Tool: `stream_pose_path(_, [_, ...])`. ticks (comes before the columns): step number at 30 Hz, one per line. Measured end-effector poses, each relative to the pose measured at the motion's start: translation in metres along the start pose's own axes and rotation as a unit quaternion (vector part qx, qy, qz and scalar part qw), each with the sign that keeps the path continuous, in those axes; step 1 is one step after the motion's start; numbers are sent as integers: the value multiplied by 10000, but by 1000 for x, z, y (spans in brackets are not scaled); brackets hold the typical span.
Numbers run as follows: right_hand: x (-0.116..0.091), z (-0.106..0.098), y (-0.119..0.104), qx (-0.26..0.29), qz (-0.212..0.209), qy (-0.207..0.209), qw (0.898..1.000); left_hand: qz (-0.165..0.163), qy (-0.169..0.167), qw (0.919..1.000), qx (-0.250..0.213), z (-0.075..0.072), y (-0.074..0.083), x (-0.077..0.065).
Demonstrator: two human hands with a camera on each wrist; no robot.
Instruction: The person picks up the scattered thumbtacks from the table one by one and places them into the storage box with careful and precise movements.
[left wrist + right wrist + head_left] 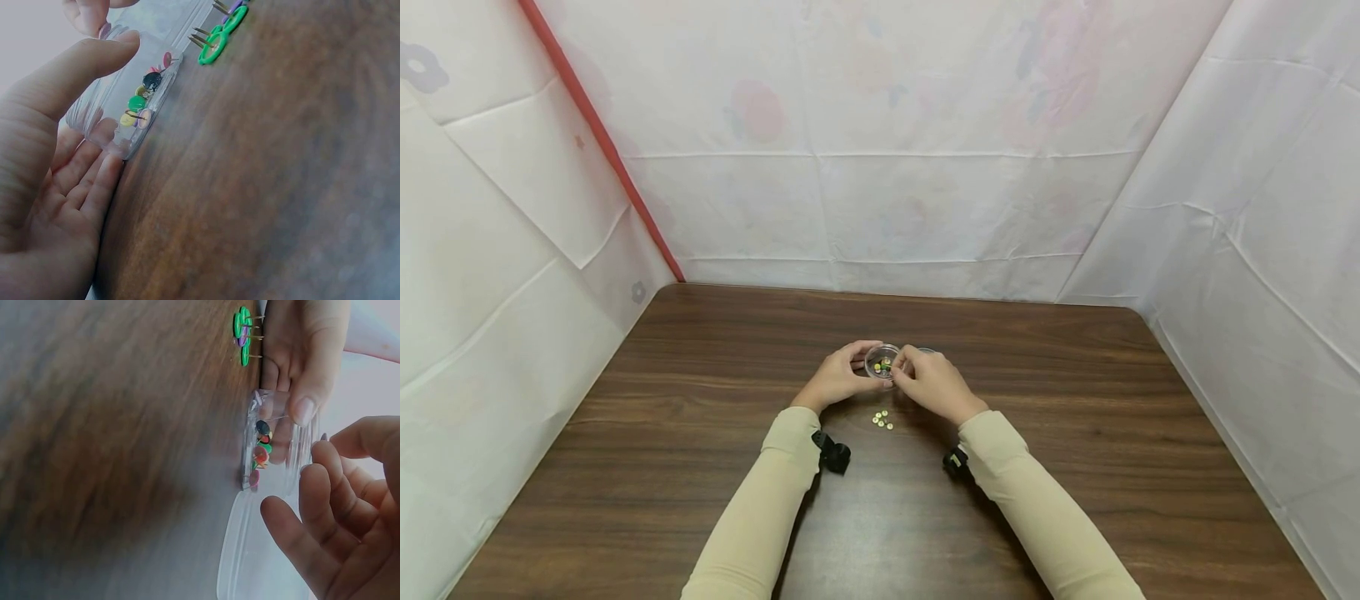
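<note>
My left hand [841,377] grips a small clear round jar [90,115] standing on the table, thumb on one side and fingers round the other. Several coloured thumbtacks [261,456] lie inside it, among them black, green, red and yellow ones. Over the mouth of the jar is my right hand [934,385]. Its fingertips pinch a small purplish disc, apparently a thumbtack [324,437], mostly hidden by the fingers. Nearer the person, several loose green and purple thumbtacks [214,49] rest on the table with their pins pointing up.
A clear round lid [232,550] lies on the table beside the jar, partly behind the right hand. The brown wooden table [685,400] is enclosed by white cloth [880,208] at the back and both sides.
</note>
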State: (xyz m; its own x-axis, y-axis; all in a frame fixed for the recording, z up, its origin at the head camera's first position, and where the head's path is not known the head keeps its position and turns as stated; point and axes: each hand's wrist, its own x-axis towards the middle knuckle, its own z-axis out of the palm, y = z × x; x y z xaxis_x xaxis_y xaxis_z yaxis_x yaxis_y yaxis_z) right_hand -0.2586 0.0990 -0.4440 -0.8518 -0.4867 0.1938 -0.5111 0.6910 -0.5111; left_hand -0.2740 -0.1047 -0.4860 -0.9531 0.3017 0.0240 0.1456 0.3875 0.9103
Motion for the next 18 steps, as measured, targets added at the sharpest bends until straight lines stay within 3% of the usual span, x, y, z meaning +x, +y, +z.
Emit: stream_pose_path(18, [14, 5, 2, -483, 171, 150, 9986, 39, -45, 9999, 126, -1, -2, 0])
